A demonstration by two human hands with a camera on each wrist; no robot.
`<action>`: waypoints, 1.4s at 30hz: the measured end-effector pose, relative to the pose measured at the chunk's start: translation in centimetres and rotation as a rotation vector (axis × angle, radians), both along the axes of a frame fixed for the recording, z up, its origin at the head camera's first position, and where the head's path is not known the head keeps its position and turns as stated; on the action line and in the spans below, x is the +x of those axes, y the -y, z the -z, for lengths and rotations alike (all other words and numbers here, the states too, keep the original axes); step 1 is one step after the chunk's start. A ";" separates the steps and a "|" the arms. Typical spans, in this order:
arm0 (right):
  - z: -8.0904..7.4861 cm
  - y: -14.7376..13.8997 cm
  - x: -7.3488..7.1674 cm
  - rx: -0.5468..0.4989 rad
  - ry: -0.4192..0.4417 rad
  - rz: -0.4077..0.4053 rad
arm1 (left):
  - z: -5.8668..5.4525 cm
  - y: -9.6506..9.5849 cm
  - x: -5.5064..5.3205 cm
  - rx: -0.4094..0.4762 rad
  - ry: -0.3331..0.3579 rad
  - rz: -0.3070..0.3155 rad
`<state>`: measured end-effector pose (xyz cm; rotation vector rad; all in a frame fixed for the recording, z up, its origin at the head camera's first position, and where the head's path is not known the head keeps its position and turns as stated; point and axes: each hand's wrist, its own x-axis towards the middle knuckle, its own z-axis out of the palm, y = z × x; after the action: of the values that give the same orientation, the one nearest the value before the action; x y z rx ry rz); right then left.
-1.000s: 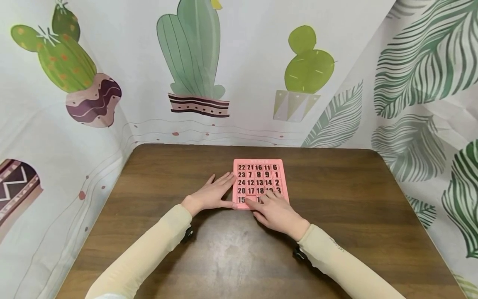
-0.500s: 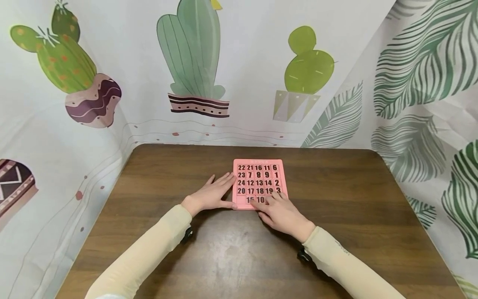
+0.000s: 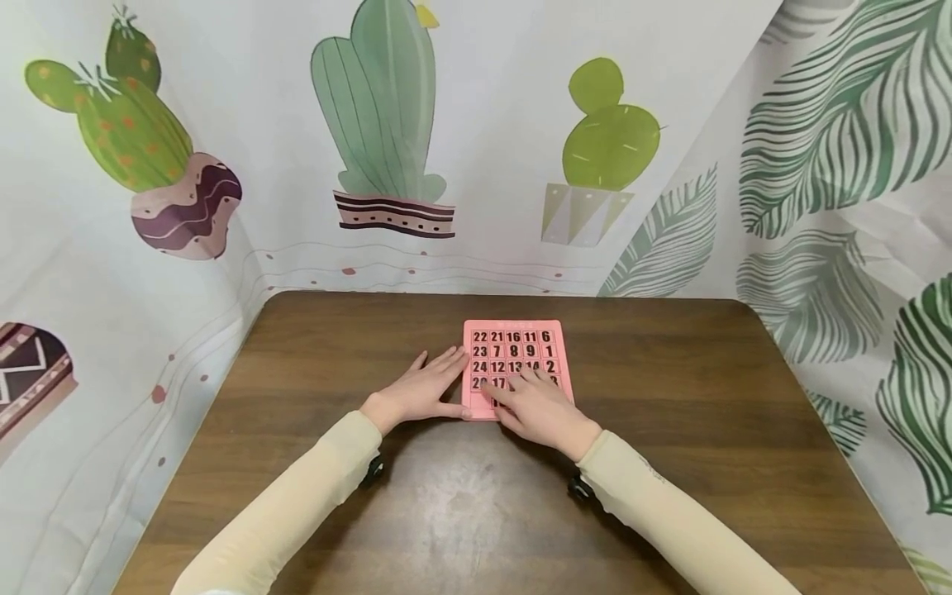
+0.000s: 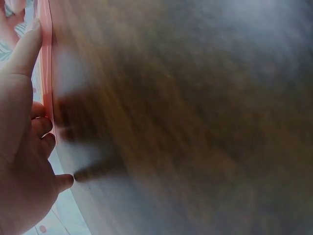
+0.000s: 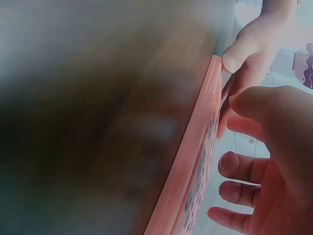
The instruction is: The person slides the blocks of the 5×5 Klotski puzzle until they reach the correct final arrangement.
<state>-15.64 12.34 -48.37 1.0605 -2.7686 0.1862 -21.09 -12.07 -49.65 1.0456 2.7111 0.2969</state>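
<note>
A pink sliding number puzzle (image 3: 554, 328) with black-numbered tiles lies flat on the brown table. At its left edge rests my left hand (image 3: 422, 390), fingers spread and thumb at the lower left corner; in the left wrist view this thumb (image 4: 29, 46) touches the pink rim. My right hand (image 3: 543, 411) reaches over the lower right of the board, its index fingertip at the tile marked 20 in the left column. Below that tile, the bottom left slot shows no number. Several lower tiles are hidden under the right hand. The right wrist view shows its fingers (image 5: 234, 166) apart, holding nothing.
The wooden table (image 3: 357, 330) extends around the puzzle on all sides. Behind it hangs a white cloth (image 3: 498, 165) printed with cacti and leaves.
Tile 15 slid right from the bottom left corner, leaving a gap there. My right hand first drew right with it, then moved left and up to tile 20. The left hand stayed put.
</note>
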 end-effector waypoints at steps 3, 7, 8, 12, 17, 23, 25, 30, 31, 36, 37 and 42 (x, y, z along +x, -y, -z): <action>0.0 0.7 -0.5 0.014 0.028 0.005 | 0.1 -0.1 0.1 0.002 -0.006 0.007; 0.2 1.0 -0.7 0.040 0.037 0.012 | 0.2 -0.1 0.1 0.009 -0.006 0.009; 0.2 1.0 -0.6 0.043 0.038 0.014 | 0.2 -0.1 0.1 0.009 -0.005 0.008; 0.1 0.8 -0.1 0.038 0.040 -0.001 | 0.4 0.1 0.0 0.008 -0.010 0.000; -0.1 0.7 0.2 0.026 0.021 -0.033 | 0.4 0.2 -0.2 0.018 -0.021 -0.002; 0.1 0.7 -0.5 0.037 0.022 0.032 | 0.3 0.2 -0.1 0.007 -0.014 -0.003; 0.3 0.7 -0.7 0.050 0.025 0.033 | 0.3 0.1 -0.1 0.004 -0.009 -0.001; 0.4 0.9 -0.7 0.036 0.022 0.005 | 0.4 0.0 0.0 0.002 -0.008 -0.008; 0.3 1.0 -0.6 0.029 0.020 0.001 | 0.4 0.0 0.0 0.001 -0.009 -0.010; 0.0 0.9 0.3 0.032 0.018 -0.036 | 0.4 -0.1 0.0 0.003 -0.005 -0.015; -0.1 0.9 0.5 0.033 0.020 -0.043 | 0.4 0.0 0.0 0.003 -0.003 -0.016; -0.2 0.7 1.0 0.045 0.020 -0.066 | 0.5 0.0 0.0 0.003 -0.005 -0.016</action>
<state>-14.67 11.61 -48.20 1.1679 -2.7701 0.1452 -21.09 -12.05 -50.17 1.0265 2.7255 0.3012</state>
